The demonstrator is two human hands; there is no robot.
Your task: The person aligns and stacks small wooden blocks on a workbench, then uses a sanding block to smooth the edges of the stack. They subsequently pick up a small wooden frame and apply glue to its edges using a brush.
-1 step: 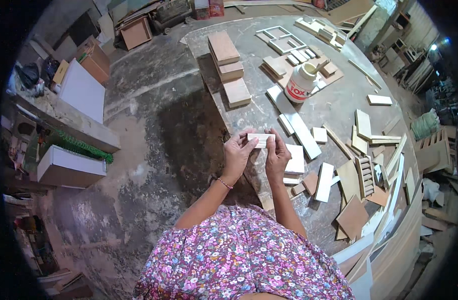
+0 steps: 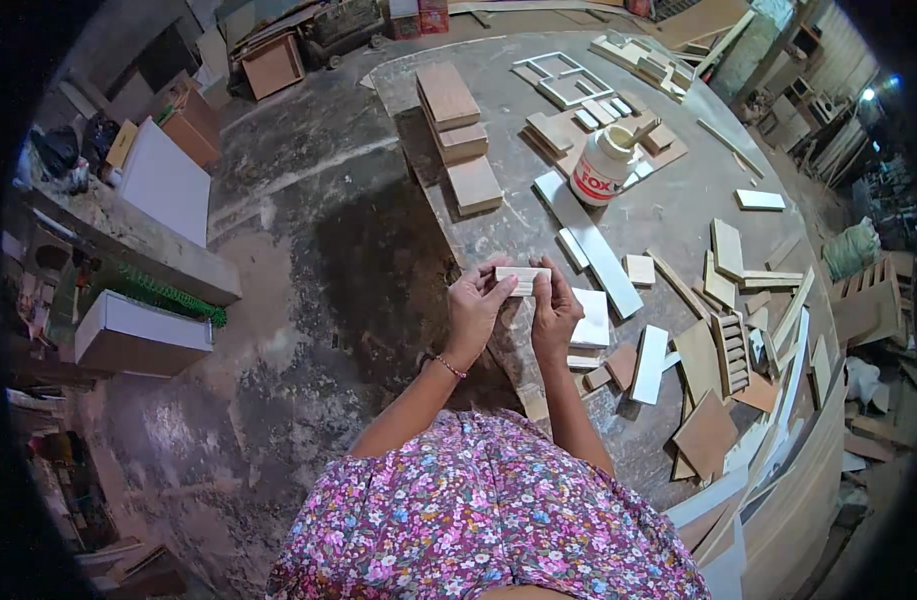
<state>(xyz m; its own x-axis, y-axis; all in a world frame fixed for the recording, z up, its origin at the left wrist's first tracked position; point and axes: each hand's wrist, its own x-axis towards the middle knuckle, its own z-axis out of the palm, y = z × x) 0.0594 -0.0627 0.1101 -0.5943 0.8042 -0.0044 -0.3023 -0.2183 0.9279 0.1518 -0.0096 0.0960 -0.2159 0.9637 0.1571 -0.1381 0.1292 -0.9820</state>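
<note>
Between my two hands is a small stack of pale wooden pieces [image 2: 521, 280], held level over the table's near edge. My left hand [image 2: 473, 308] pinches its left end, thumb on the near side. At its right end my right hand [image 2: 555, 315] closes with thumb and fingers. A square white-topped wooden block [image 2: 588, 320] lies on the table just right of my right hand. Beyond my hands a long white board [image 2: 593, 250] lies flat, with a small square block [image 2: 639, 269] beside it.
A white glue jar [image 2: 600, 175] with a stick in it stands farther back on the table [image 2: 508, 120]. Stacked wooden blocks [image 2: 458, 140] line the table's left edge. Offcuts and a slatted wooden piece [image 2: 730, 352] crowd the right. White-topped boxes [image 2: 143, 325] are at far left.
</note>
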